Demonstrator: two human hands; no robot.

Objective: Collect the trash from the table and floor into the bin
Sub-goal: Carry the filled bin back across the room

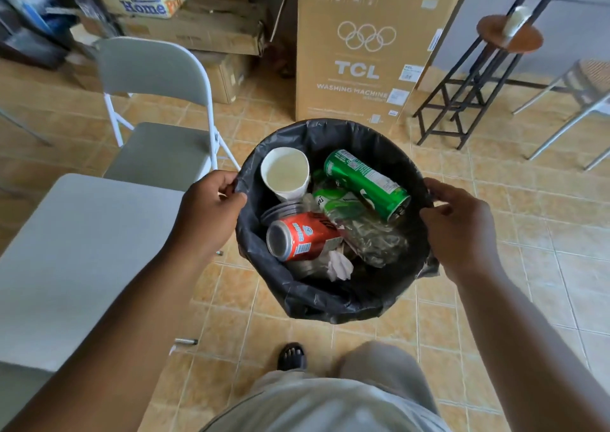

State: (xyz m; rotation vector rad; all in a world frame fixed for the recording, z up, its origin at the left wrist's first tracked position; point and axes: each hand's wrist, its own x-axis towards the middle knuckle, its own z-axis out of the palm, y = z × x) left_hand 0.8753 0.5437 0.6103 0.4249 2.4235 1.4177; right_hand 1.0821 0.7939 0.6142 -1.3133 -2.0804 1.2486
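Observation:
A round bin lined with a black bag (333, 296) is held up in front of me above the tiled floor. My left hand (211, 207) grips its left rim and my right hand (458, 230) grips its right rim. Inside lie a white paper cup (287, 174), a green can (366, 184), a red can (303, 235), a crushed clear plastic bottle (369, 233) and a crumpled tissue (340, 265).
A grey table (72, 253) is at my left, with a grey folding chair (158, 108) behind it. A large cardboard washing-machine box (369, 52) stands ahead. A black stool (488, 78) and a metal chair (581, 101) are at the right. My sandalled foot (292, 355) is below the bin.

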